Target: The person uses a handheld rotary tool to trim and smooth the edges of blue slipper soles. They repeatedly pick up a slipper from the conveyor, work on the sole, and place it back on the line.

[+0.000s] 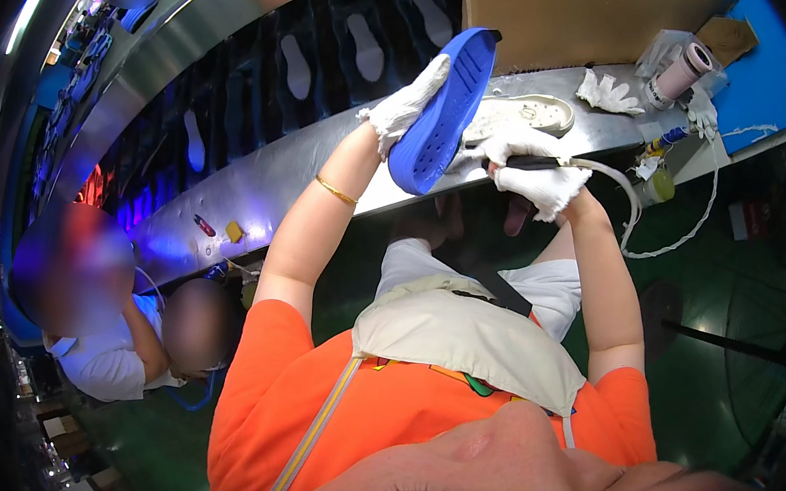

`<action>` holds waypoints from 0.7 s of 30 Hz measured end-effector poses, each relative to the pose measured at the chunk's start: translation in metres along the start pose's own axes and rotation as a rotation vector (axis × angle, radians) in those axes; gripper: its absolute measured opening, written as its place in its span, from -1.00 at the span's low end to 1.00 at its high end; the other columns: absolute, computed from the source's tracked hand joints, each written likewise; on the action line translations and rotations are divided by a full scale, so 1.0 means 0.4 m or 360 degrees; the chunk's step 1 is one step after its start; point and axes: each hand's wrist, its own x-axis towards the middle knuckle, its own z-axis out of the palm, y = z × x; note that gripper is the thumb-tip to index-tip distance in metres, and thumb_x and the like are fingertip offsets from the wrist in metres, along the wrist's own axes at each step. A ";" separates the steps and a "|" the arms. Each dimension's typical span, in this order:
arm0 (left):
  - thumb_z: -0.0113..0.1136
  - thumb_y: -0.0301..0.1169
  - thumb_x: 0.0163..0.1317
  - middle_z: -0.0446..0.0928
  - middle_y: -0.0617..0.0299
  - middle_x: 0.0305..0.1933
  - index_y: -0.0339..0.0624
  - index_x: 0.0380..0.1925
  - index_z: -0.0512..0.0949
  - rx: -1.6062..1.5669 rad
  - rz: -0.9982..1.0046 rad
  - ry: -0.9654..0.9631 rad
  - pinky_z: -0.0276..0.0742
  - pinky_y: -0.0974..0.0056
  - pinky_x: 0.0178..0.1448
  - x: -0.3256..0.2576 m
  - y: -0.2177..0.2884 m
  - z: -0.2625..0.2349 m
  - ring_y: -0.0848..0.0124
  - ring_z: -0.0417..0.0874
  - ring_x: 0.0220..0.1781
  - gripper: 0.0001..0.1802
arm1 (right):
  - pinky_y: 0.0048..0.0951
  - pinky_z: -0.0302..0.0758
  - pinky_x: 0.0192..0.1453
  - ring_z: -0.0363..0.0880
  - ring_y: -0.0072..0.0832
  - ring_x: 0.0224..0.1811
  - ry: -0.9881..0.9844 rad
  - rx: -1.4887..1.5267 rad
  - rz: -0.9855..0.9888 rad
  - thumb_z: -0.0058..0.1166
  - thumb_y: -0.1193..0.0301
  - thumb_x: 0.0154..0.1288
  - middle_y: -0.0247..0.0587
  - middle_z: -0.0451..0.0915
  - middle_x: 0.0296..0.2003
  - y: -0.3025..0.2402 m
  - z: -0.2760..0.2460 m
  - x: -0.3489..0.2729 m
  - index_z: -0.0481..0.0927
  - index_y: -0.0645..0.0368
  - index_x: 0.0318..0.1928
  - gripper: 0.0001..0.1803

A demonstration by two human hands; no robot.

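My left hand (411,103), in a white knit glove, holds up a blue shoe sole (444,113) tilted over the front edge of the metal bench (316,164). Small holes dot its heel part, and grooves run across the upper part. My right hand (543,177), also gloved, is wrapped round a black-handled tool (532,162) with a pale hose (628,185) running from its rear. The tool's tip points toward the sole's edge; whether they touch I cannot tell. Behind my right hand, a cream shoe (543,111) lies on the bench, partly hidden by the sole and glove.
Beyond the bench runs a line of dark trays with grey insole-shaped pieces (365,49). A white glove (608,93) and a pink tumbler (682,76) are at the right, above a yellow-lidded container (659,188). A yellow block (234,231) lies at the left, near two people.
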 end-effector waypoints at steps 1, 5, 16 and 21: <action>-0.07 0.23 0.20 0.54 0.12 -0.18 -0.15 0.12 0.36 -0.0080 0.0062 0.0011 0.61 0.31 -0.26 -0.002 -0.001 -0.012 0.38 0.60 -0.32 -0.26 | -0.51 0.43 -0.12 0.49 -0.57 -0.30 0.0029 -0.0113 -0.0045 0.08 0.53 -0.03 -0.36 0.56 -0.40 -0.002 -0.009 -0.009 0.52 0.14 -0.44 -0.93; -0.13 0.21 0.22 0.53 0.00 -0.09 -0.21 0.16 0.28 -0.0261 0.0786 0.0170 0.56 0.17 0.04 -0.043 0.013 -0.014 0.25 0.59 -0.06 -0.24 | -0.57 0.49 -0.16 0.55 -0.60 -0.31 0.0438 0.0631 -0.0017 0.15 0.63 0.06 -0.27 0.58 -0.35 -0.002 -0.017 -0.026 0.52 0.28 -0.28 -0.83; -0.11 0.01 0.31 0.42 -0.17 0.07 -0.35 0.17 0.27 -0.1316 0.0274 -0.0408 0.36 0.02 0.26 -0.085 -0.185 -0.038 0.04 0.49 0.09 -0.34 | -0.53 0.49 -0.14 0.55 -0.56 -0.32 0.0804 0.0633 -0.0058 0.13 0.60 0.11 -0.25 0.55 -0.37 0.052 0.053 -0.023 0.47 0.26 -0.26 -0.83; -0.07 0.15 0.23 0.37 -0.05 0.16 -0.16 0.30 0.12 -0.1097 0.0268 -0.0542 0.32 0.05 0.30 -0.059 -0.262 0.064 0.11 0.44 0.17 -0.20 | -0.56 0.50 -0.19 0.55 -0.57 -0.39 0.1026 0.0460 -0.0215 0.11 0.58 0.10 -0.24 0.59 -0.39 0.057 0.056 0.025 0.49 0.26 -0.27 -0.85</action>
